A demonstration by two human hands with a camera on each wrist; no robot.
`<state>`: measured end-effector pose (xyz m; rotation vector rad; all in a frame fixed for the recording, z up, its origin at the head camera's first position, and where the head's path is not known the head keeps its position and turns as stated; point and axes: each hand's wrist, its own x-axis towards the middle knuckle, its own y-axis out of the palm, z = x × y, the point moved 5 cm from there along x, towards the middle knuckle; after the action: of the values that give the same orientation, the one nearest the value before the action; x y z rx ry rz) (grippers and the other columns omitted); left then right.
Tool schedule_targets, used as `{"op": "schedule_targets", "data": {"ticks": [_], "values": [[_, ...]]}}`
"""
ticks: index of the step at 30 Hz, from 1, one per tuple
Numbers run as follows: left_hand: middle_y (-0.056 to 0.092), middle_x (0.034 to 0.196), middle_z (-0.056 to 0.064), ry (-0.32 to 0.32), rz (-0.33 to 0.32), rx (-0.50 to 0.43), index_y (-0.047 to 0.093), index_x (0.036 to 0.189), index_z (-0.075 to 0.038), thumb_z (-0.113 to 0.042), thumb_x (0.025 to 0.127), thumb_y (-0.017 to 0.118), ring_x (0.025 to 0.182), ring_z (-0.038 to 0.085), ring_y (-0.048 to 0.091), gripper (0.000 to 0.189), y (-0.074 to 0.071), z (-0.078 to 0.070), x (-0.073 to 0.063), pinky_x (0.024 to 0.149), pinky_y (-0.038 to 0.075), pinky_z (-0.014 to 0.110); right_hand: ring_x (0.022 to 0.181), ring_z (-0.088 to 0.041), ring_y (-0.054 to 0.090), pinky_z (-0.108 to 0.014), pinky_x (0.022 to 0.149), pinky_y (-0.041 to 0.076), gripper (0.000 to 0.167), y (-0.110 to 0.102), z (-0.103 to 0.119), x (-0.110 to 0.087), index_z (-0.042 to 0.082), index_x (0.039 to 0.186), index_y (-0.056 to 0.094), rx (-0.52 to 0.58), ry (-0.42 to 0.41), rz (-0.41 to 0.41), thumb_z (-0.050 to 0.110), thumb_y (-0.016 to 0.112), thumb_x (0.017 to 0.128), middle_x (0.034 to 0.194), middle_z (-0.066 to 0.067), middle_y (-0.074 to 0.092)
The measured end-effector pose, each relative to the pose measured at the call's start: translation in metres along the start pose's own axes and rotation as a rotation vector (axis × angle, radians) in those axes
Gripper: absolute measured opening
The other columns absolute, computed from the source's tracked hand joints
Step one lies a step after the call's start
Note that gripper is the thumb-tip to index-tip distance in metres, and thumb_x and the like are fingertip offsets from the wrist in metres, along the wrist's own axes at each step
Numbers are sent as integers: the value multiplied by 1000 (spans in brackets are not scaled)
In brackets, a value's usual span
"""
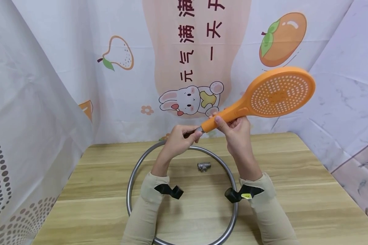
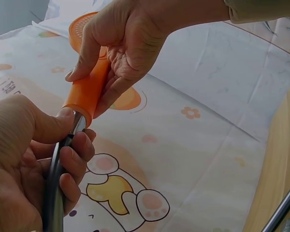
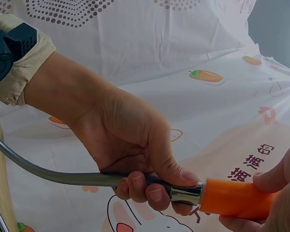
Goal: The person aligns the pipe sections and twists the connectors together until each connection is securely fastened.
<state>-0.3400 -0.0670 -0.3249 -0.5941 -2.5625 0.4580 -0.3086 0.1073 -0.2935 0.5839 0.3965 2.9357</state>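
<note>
An orange shower head (image 1: 276, 95) with a round, dotted spray face is held up above the table, tilted up to the right. My right hand (image 1: 237, 134) grips its handle (image 3: 237, 198) with the thumb along one side. At the handle's lower end, my left hand (image 1: 179, 139) holds the metal end fitting (image 3: 186, 193) of a grey shower hose (image 3: 72, 178), fingers curled round it. The fitting meets the handle end; how far it is screwed in cannot be told. From the left hand the hose loops down onto the table.
A small chrome tee connector (image 1: 204, 166) lies on the wooden table (image 1: 294, 190) inside the hose loop. Behind the table hangs a printed cloth (image 1: 119, 98), close to the hands. More white cloth (image 1: 33, 102) hangs at the left side.
</note>
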Motion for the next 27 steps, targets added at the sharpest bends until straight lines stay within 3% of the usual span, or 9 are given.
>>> {"op": "schedule_targets", "data": {"ticks": [6, 12, 21, 27], "values": [[61, 77, 13, 16, 19, -71, 70, 106, 3, -10, 103, 60, 62, 14, 46, 16, 0, -2, -1, 54, 37, 22, 104, -17, 72, -25, 92, 57, 31, 1, 4, -2, 9, 120, 50, -34, -5, 0, -2, 66, 95, 107, -1, 71], [65, 85, 28, 23, 43, -143, 70, 110, 5, -7, 103, 58, 65, 14, 47, 18, -2, 0, -1, 56, 37, 21, 108, -17, 72, -27, 99, 55, 35, 3, 7, -2, 10, 122, 48, -53, -32, 80, -1, 67, 95, 110, -1, 72], [71, 90, 22, 18, 21, -166, 69, 119, 5, -9, 103, 60, 71, 16, 53, 24, -3, 3, 3, 62, 42, 21, 111, -16, 71, -27, 96, 56, 35, -2, 10, 1, 11, 125, 47, -71, -73, 208, -3, 64, 97, 112, 5, 74], [74, 93, 18, 20, 0, -142, 70, 122, 1, -11, 102, 62, 76, 26, 61, 25, -5, 8, 11, 68, 51, 23, 110, -13, 70, -27, 93, 57, 33, -6, 9, 7, 11, 126, 48, -60, -74, 240, -1, 61, 99, 112, 5, 74]]}}
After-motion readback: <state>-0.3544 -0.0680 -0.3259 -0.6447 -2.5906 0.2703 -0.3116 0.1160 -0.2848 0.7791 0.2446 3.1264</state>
